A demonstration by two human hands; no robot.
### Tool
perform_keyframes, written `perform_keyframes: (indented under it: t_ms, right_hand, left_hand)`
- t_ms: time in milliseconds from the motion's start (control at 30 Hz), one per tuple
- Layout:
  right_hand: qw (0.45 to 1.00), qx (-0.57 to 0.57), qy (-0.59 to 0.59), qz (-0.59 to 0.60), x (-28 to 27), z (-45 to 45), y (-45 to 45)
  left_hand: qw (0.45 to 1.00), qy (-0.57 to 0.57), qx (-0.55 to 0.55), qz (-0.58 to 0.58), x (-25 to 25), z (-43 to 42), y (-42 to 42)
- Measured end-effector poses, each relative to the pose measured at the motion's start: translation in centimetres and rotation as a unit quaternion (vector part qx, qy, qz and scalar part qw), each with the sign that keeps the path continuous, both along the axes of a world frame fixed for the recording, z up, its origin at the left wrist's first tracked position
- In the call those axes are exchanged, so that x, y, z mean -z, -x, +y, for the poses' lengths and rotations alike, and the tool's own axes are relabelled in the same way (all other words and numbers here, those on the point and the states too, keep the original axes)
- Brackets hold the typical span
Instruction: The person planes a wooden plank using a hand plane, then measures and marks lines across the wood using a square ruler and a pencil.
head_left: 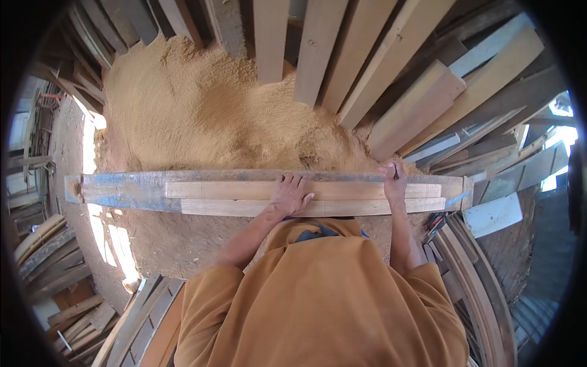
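Note:
Two pale wooden strips, the far strip (pixel 232 190) and the near strip (pixel 244 208), lie side by side along a worn plank (pixel 131 191) with blue paint. My left hand (pixel 291 196) rests flat across both strips near their middle, fingers stretched toward the far edge and thumb out to the right. Toward the right end, my right hand (pixel 394 174) is closed in a pinch, raised at the plank's far edge. A small dark, thin thing shows between its fingers; its exact kind is too small to make out.
Beyond the plank lies a large heap of sawdust (pixel 183 110). Long boards (pixel 318 49) lean at the back and right. Stacked timber (pixel 483 275) stands close on my right, and more planks (pixel 143 318) on my left. A pale panel (pixel 493 215) sits past the plank's right end.

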State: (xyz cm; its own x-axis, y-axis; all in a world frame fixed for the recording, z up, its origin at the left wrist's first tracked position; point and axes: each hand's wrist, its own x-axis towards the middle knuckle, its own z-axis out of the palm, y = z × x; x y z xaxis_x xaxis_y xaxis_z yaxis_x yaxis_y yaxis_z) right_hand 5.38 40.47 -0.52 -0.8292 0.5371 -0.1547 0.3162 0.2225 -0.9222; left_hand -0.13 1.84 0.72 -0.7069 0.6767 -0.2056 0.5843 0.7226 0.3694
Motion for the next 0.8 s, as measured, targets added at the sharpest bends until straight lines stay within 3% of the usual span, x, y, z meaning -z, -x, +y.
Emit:
perform_keyframes:
  t_ms: [33, 233, 333, 433, 533, 633, 733, 800]
  right_hand:
    - [1.000, -0.003, 0.011, 0.005, 0.4, 0.9, -0.7]
    - [0.980, -0.034, -0.188, -0.056, 0.1, 4.6, -3.7]
    - [0.989, -0.024, -0.144, -0.024, 0.5, 5.9, -3.7]
    - [0.974, -0.095, -0.181, -0.101, -1.2, 6.3, -2.5]
    - [0.910, -0.233, -0.279, -0.201, -4.9, 3.7, -0.4]
    - [0.864, -0.365, -0.304, -0.166, -4.0, -0.1, 0.6]
    - [0.795, -0.499, -0.270, -0.214, -4.5, -4.1, 2.3]
    - [0.777, -0.487, -0.332, -0.221, -2.9, -6.0, 3.1]
  left_hand:
    - [1.000, 0.009, -0.001, -0.006, -0.2, 0.3, 0.1]
    - [0.998, 0.046, 0.044, 0.002, -0.6, 3.0, 0.7]
    - [0.997, 0.057, 0.058, -0.013, -0.8, 2.8, 1.1]
    - [0.995, 0.079, 0.053, -0.019, -0.9, 3.0, 1.3]
    - [0.996, 0.077, 0.048, -0.016, -0.5, 2.8, 1.4]
    - [0.997, 0.071, 0.026, -0.015, -1.0, 3.3, 2.0]
    - [0.994, 0.088, -0.011, -0.062, -1.9, 4.1, 3.3]
    - [0.999, 0.017, -0.019, 0.039, -1.8, 3.9, 3.4]
